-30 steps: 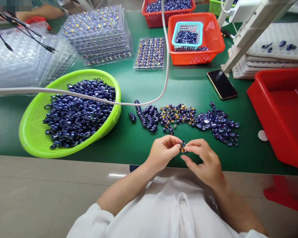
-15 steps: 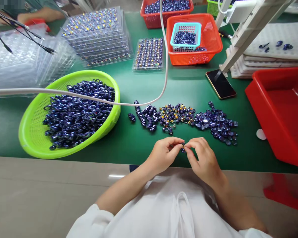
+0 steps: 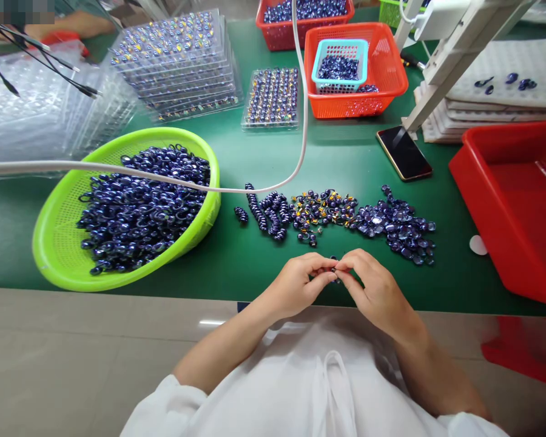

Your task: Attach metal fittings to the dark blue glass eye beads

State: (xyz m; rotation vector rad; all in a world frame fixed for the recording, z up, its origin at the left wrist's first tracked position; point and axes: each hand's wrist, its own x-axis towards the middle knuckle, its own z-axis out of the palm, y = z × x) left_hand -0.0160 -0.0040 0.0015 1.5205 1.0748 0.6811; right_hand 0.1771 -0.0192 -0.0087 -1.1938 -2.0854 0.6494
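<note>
Near the table's front edge, my left hand (image 3: pixel 303 284) and my right hand (image 3: pixel 374 290) meet, thumbs and forefingers pinched together. Between the fingertips they share a small shiny dark-blue piece (image 3: pixel 333 258), mostly hidden, so its exact kind cannot be told. Just beyond lies a pile of dark-blue ring-like pieces with yellow bits (image 3: pixel 325 208). To its right spreads a heap of glossy dark-blue flat stones (image 3: pixel 403 230). On its left, dark-blue rings (image 3: pixel 257 209) lie nested in rows, with one short stack apart.
A green basket (image 3: pixel 50 249) full of dark-blue rings stands left, a white cable (image 3: pixel 236 190) crossing over it. Behind are filled clear trays (image 3: pixel 195 91), an orange basket (image 3: pixel 391 85) and a phone (image 3: pixel 404 154). A red bin (image 3: pixel 495 243) stands right. Another person's arm shows top left.
My right hand has shifted slightly up and left, its fingers closing further over the small piece, which shows less now. My left hand stays nearly in place.
</note>
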